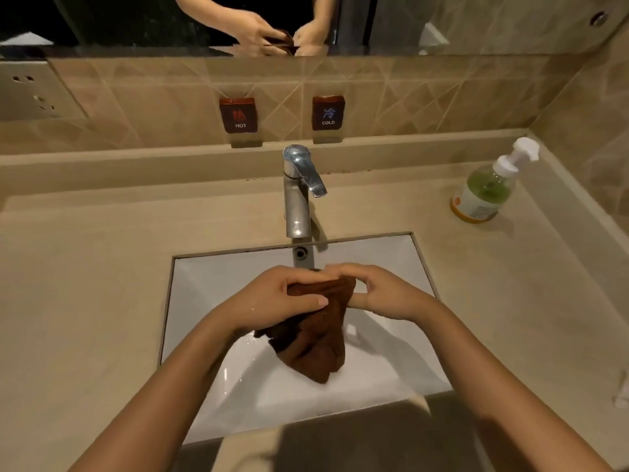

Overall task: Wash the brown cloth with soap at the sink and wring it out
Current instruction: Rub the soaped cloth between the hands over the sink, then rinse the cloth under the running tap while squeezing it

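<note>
my left hand and right hand both grip the brown cloth; sink beneath, faucet at twelve o'clock.

One view only: head-worn wide-angle camera, facing forward and steeply down, close over the white rectangular ceramic sink. The chrome single-lever faucet sits mid-frame, beige stone counter fills both sides, wall mirror lines the top edge.

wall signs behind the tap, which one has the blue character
The right-hand dark red square sign, marked COLD; the left dark red sign reads HOT with a red character.
</note>
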Demonstrator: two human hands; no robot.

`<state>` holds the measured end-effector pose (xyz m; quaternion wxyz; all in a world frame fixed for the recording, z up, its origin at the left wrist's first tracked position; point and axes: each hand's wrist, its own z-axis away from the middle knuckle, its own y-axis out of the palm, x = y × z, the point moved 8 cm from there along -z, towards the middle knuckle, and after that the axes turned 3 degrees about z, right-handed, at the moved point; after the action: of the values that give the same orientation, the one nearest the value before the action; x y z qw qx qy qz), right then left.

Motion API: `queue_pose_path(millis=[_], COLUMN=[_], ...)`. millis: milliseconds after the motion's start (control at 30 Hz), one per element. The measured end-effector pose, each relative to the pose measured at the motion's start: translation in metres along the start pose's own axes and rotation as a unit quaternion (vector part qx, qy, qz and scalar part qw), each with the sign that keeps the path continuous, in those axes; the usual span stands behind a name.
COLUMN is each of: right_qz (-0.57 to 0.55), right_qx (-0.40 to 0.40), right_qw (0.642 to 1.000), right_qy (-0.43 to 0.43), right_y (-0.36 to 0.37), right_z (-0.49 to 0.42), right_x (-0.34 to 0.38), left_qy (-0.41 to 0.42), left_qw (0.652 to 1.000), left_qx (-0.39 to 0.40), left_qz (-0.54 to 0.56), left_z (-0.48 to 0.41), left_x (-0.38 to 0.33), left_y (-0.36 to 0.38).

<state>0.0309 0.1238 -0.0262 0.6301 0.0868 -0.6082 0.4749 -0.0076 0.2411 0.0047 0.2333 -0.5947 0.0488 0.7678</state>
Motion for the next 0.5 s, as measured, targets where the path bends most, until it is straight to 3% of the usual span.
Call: queue_pose_path(millis=[133, 200, 267, 333, 400, 500], right_qz=[0.005, -0.011, -0.034, -0.049, -0.064, -0.041], right_qx=[-0.144, -0.206, -0.232, -0.230, -0.199, -0.080], right_qw=[0.989, 0.977, 0.971, 0.971, 0.977, 0.995], right_qy=[0.045, 0.048, 0.046, 0.042, 0.037, 0.047], right_y=[-0.023, -0.029, -0.025, -0.017, -0.008, 0.009], right_z=[-0.005, -0.007, -0.014, -0.022, -0.029, -0.036], right_x=[-0.023, -0.029, -0.032, -0.035, -0.038, -0.049], left_qy=[-0.035, -0.103, -0.179, -0.218, -0.203, -0.194], left_qw=[0.996, 0.992, 0.984, 0.973, 0.949, 0.883], left_qx=[-0.048, -0.062, -0.026, 0.005, 0.008, -0.029], left_qz=[0.066, 0.029, 0.003, 0.082, 0.242, 0.426], left_z=[0.002, -0.001, -0.005, -0.012, -0.020, -0.036], left_x=[0.025, 0.049, 0.073, 0.090, 0.096, 0.105], left_y=[-0.024, -0.027, -0.022, -0.013, -0.004, 0.006])
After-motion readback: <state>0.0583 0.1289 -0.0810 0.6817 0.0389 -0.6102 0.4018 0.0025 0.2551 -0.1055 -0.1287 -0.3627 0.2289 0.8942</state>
